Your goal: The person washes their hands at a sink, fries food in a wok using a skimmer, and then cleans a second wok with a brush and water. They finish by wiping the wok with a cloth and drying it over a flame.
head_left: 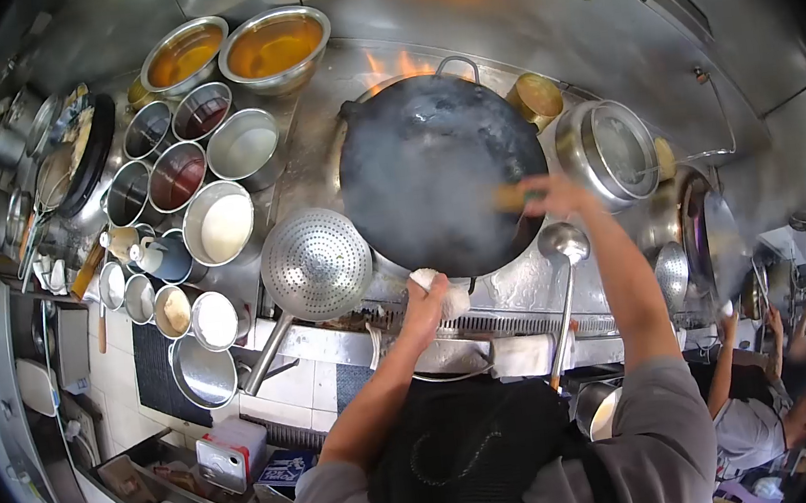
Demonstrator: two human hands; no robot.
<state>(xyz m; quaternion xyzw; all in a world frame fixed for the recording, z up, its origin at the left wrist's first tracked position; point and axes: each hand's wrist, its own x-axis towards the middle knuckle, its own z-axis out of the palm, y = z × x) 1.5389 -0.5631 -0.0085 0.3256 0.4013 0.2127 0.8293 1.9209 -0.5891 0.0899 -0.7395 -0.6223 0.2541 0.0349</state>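
A large dark wok (439,174) sits on the steel range top (524,283), smoke or steam drifting across its inside and orange flames (403,65) rising behind its far rim. The left hand (421,310) is closed around a folded white cloth (453,302) at the wok's near rim. The right hand (556,196), blurred, is closed on a short tan brush-like tool (510,198) above the wok's right side; its exact finger placement cannot be told.

Just beside the wok's near right edge lies a long-handled ladle (564,244), bowl toward the wok. Near its left edge is a round perforated strainer (317,263), handle pointing toward the person. Right of the wok stand a brass-coloured pot (535,100) and a steel pot (579,149).

Left of the wok, steel containers (177,175) hold red, white and dark contents, with two wide bowls (276,51) of amber liquid beyond them.

The range top looks wet and shiny near the wok, and a steel wall (553,0) rises behind it. Below and left of the wok are pale floor tiles (285,387), a dark mat (165,375) and an open drawer (168,492) of containers. Well to the wok's right, a co-worker (755,421) in a grey top reaches forward.
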